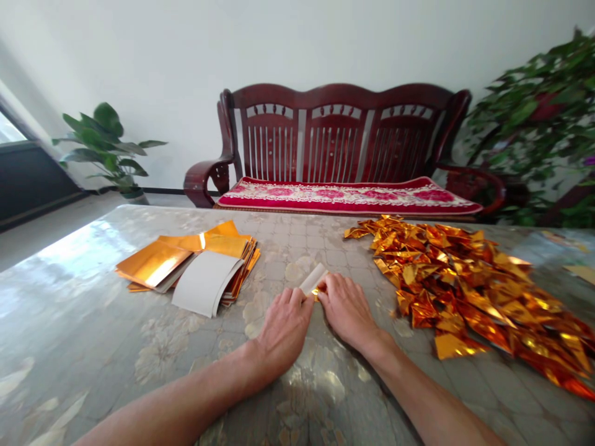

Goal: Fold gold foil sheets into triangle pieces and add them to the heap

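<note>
A sheet of gold foil paper [314, 279], its pale back facing up, lies between my hands on the table and is partly folded, with a bit of gold showing. My left hand [287, 322] is closed on its near left edge. Fingers bent, my right hand [346, 305] grips the folded right side. Both sets of fingertips partly cover the paper. To the left is a stack of flat gold foil sheets [174, 254], some with the grey-white back [204, 282] upward. A large heap of folded gold foil pieces [446, 272] spreads over the right side.
A patterned, glossy cover lies over the table [176, 365]. Behind it stands a dark red wooden bench [334, 139] with a red floral cushion [344, 194]. Potted plants stand at left [111, 145] and right [539, 118]. Clear plastic [548, 248] lies at the far right.
</note>
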Demonstrator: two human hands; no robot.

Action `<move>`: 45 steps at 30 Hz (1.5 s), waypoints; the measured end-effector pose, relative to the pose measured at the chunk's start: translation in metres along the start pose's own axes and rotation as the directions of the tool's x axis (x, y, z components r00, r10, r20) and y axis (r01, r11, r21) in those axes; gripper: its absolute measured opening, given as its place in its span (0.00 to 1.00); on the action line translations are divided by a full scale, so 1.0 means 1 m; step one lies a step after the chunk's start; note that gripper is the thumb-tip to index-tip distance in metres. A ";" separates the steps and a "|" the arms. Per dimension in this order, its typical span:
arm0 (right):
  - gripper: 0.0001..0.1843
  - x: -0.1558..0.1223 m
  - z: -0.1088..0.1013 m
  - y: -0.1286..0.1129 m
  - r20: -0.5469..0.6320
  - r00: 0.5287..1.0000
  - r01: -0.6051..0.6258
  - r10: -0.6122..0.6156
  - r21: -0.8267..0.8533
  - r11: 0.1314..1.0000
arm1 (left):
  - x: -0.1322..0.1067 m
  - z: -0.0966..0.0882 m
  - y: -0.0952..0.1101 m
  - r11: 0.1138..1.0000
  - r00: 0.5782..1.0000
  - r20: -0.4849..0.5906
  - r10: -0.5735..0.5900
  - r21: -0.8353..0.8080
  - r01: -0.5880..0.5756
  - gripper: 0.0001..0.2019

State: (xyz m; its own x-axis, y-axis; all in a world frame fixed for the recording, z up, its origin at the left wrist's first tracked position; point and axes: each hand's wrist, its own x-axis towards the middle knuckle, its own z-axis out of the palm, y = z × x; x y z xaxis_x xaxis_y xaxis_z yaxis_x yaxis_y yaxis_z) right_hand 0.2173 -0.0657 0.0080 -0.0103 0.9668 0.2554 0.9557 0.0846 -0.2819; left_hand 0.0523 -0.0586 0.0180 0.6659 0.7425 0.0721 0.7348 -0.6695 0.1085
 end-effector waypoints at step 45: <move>0.17 0.012 -0.011 0.007 0.136 0.940 -0.335 0.314 0.185 0.924 | 0.000 0.004 0.008 0.993 0.993 -0.054 0.101 -0.061 -0.104 0.14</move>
State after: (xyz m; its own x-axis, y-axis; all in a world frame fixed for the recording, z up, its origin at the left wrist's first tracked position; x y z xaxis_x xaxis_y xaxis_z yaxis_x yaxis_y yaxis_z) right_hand 0.2267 -0.0557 0.0193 0.2502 0.9678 0.0262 0.8321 -0.2011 -0.5169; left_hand 0.0587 -0.0646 0.0145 0.7287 0.6712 0.1363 0.6522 -0.7407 0.1611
